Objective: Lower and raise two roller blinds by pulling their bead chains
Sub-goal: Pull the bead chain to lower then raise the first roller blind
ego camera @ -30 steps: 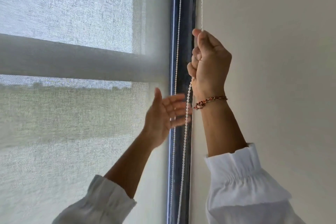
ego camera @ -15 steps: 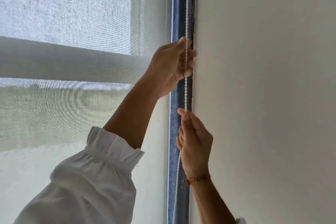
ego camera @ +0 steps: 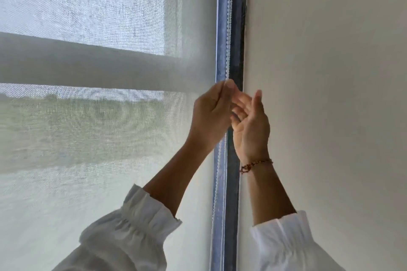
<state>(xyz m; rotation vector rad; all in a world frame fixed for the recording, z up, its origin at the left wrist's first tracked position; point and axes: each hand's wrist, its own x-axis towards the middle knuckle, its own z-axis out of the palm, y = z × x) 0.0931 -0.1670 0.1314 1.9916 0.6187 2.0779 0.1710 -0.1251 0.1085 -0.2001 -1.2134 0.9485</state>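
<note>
At the middle of the view, both hands are raised close together in front of the narrow dark strip between the blind and the wall. The left hand [ego camera: 211, 114] is curled, and its thumb and first finger are pinched at the top on the bead chain [ego camera: 229, 28], which goes straight up from there toward 12 o'clock. The right hand [ego camera: 251, 123] is just beside it, at 3 o'clock from the left one, with the palm turned to the left hand and the fingers [ego camera: 244, 100] spread loose; it grips nothing, and the fingertips seem to touch or almost touch the left hand, I cannot tell which. A bracelet [ego camera: 255, 164] of small reddish beads sits on the right wrist. Both forearms are bare, and white gathered sleeves [ego camera: 141, 224] cover the arms toward 6 o'clock.

Below the hands the chain shows again as two white strands, hanging down along the dark window frame [ego camera: 236, 50] toward 6 o'clock. At 9 o'clock from the hands the pale woven roller blind [ego camera: 88, 6] fills the whole left side, and through the cloth a horizontal window bar [ego camera: 77, 64] and blurred green land show. At 3 o'clock is a plain cream wall [ego camera: 330, 72].
</note>
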